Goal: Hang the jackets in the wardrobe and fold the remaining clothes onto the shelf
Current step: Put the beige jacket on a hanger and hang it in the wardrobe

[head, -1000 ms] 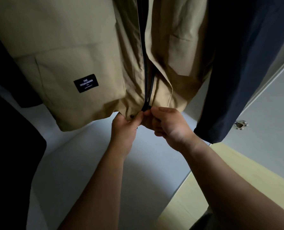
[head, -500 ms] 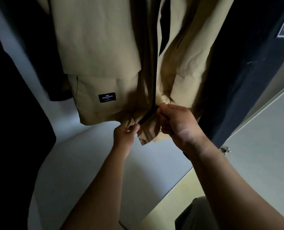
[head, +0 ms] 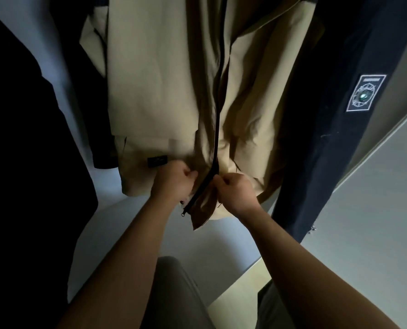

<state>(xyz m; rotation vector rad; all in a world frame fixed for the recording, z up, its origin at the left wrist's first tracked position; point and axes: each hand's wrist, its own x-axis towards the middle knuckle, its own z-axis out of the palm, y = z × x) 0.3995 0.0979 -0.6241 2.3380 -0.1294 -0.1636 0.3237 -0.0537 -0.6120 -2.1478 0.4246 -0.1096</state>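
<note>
The 2 hands have drawn apart: left hand (head: 174, 182) and right hand (head: 235, 194) each clench a front panel of the tan jacket (head: 155, 91), hanging at upper centre beside a navy jacket (head: 328, 138), apparently steadying the hem to align its zipper (head: 216, 129).

We have one view, from a wide-angle camera worn on the head. It faces forward into the wardrobe and tilts down, very near the clothes. The jacket (head: 155, 91) drops from the top edge and fills the upper middle. Our forearms rise from the bottom edge, and the left hand (head: 174, 184) and right hand (head: 237, 193) meet at its hem near centre. A black garment (head: 19, 162) crowds the left edge, a navy coat (head: 316, 150) the right, and a grey surface (head: 221, 245) lies below.
</note>
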